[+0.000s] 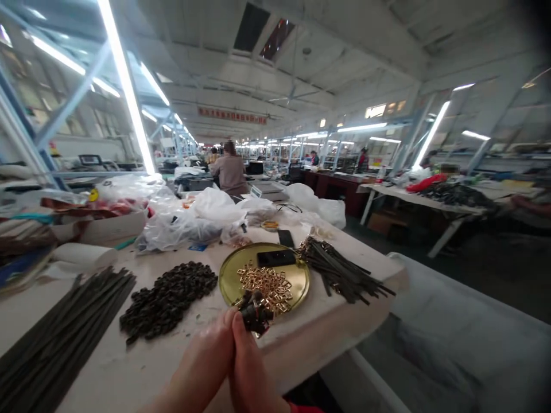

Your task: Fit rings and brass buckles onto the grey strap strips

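My left hand (210, 347) and my right hand (249, 361) are pressed together at the table's front edge, thumbs side by side. Beyond the thumbs sticks out a small dark bundle of strap pieces (253, 314) with glints of metal; both hands close around it, and most fingers are hidden behind. Just past it is a round gold tray (230, 275), carrying a heap of small gold-coloured metal buckles (267, 285) and a black phone (276, 258). The bundle overlaps the tray's near rim in view; whether it touches cannot be made out.
Left of the tray lies a pile of small dark loops (170, 298), then long dark strips (64, 344). More dark straps with metal ends (340, 269) lie right. Clear plastic bags (189, 221) crowd the back. A person (231, 172) faces away beyond the table.
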A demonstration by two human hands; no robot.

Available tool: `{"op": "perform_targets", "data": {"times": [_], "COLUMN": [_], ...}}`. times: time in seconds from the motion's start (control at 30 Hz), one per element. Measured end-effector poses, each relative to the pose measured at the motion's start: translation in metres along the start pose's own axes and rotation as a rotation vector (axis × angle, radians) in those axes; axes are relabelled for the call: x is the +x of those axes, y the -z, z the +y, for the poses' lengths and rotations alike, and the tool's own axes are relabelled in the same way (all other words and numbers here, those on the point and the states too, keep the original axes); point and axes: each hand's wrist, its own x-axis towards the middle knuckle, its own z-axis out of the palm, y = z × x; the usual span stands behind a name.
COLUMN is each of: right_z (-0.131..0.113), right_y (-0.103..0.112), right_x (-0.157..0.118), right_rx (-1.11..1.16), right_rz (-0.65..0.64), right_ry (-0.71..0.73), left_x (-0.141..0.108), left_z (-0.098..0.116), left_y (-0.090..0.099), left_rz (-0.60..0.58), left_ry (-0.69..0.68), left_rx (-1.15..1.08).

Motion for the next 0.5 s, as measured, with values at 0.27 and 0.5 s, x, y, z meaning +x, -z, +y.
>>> {"op": "perform_targets", "data": {"times": [0.27, 0.5], "right_z": [-0.112, -0.217], "right_y": [0.135, 0.287], "right_x": [0.068, 0.164], "right_rx": [-0.229, -0.702], "right_rz": [0.366, 0.536], "right_ry": [0.178, 0.064], "left_x": [0.032, 0.113], "left_z": [0.047, 0.079], "left_y": [-0.025, -0.049], "left_rz": [-0.069, -0.283], "left_ry": [-0.379, -0.245], "left_rx": [-0.301, -0.604]}}
